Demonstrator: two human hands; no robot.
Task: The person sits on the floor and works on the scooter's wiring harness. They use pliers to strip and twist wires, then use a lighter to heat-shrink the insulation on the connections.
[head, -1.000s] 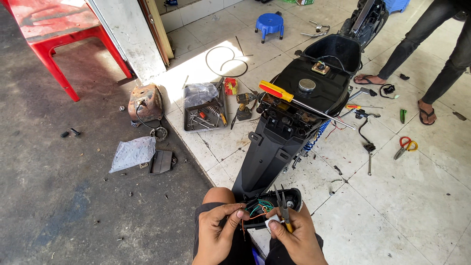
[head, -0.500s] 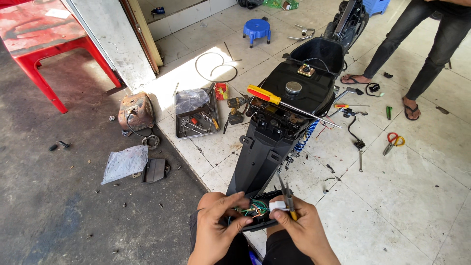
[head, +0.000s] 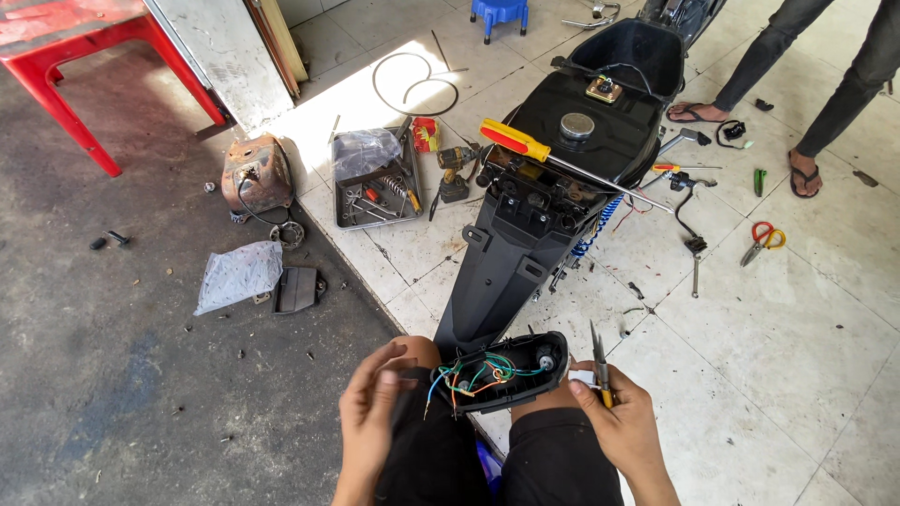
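A black tail-light housing (head: 502, 372) with loose coloured wires (head: 473, 375) is propped on the person's knees, at the rear tip of a stripped black scooter (head: 553, 178). It is judged light, rigid plastic, best taken by its rim, while the thin wires look easily pulled or torn. The left hand (head: 375, 403) is held loosely open just beside the wire ends, nothing grasped. The right hand (head: 614, 417) is closed around small pliers (head: 600, 365), touching the housing's right end. Further out on the tiled floor are seen a long screwdriver (head: 553, 159), a tool tray (head: 378, 192) and red-handled scissors (head: 764, 239); another person's sandalled feet (head: 802, 178) stand near the floor's far edge.
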